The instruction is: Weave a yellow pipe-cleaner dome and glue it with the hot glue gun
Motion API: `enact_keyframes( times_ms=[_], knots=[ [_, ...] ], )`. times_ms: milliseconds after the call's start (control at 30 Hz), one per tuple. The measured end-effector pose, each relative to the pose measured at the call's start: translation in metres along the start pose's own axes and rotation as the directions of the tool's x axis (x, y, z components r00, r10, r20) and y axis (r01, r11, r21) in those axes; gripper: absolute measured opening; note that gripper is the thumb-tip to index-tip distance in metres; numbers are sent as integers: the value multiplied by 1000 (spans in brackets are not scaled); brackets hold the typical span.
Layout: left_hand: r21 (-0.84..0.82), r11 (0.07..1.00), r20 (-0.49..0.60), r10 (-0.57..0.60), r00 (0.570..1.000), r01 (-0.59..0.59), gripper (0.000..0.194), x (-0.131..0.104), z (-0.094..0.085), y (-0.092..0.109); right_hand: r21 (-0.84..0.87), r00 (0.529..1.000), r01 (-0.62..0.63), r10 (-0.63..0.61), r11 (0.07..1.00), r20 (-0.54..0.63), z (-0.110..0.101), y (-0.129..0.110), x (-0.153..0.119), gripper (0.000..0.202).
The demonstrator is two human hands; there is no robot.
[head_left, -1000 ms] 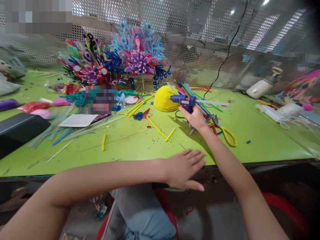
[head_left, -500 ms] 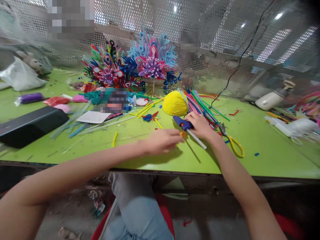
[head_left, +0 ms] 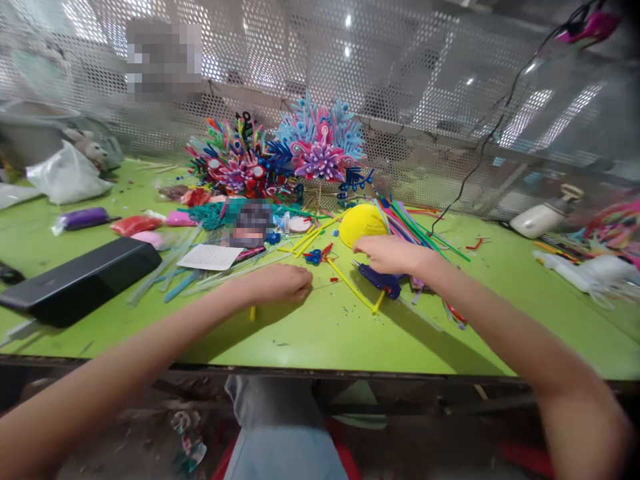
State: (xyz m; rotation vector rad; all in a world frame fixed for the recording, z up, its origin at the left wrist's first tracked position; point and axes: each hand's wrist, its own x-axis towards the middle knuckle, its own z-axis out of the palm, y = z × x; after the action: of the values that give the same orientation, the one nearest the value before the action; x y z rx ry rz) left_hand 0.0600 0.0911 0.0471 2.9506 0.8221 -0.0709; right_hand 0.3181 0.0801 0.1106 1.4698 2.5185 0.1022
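My left hand (head_left: 286,283) rests low over the table with its fingers curled together; whatever may be inside them is hidden. A short yellow stem (head_left: 253,313) pokes out below that wrist. My right hand (head_left: 393,255) reaches across a dark blue glue gun (head_left: 379,281), its fingers stretched toward the lower edge of a yellow dome (head_left: 363,223). Whether the fingertips touch the dome I cannot tell. The glue gun lies on the table, nozzle to the left, a clear glue stick (head_left: 420,313) at its back. A bent yellow pipe cleaner (head_left: 353,287) lies beside it.
Colourful pipe-cleaner flower pieces (head_left: 325,150) stand at the back. Bundled pipe cleaners (head_left: 413,223) lie behind my right hand. On the left are a black box (head_left: 83,277) and a white card (head_left: 210,257). A white spray bottle (head_left: 543,213) lies far right.
My right hand has left the glue gun and moved toward the yellow dome. My left hand has drawn back leftward from the gun. The yellow-handled scissors are now hidden by my right arm.
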Motion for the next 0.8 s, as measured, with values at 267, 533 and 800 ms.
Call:
enact_keyframes(
  times_ms=[267, 533, 800],
  knots=[
    [7, 995, -101, 96, 990, -96, 23, -6, 2, -4, 21, 972, 225, -226, 974, 71, 0, -54, 106, 35],
    [6, 996, -114, 94, 989, -94, 22, -5, 5, -7, 39, 974, 204, -207, 978, 92, 10, -60, 121, 27],
    [-23, 996, -135, 87, 987, -91, 20, -7, 2, -6, 785, 932, 26, -299, 619, 206, -33, -24, 85, 7]
  ],
)
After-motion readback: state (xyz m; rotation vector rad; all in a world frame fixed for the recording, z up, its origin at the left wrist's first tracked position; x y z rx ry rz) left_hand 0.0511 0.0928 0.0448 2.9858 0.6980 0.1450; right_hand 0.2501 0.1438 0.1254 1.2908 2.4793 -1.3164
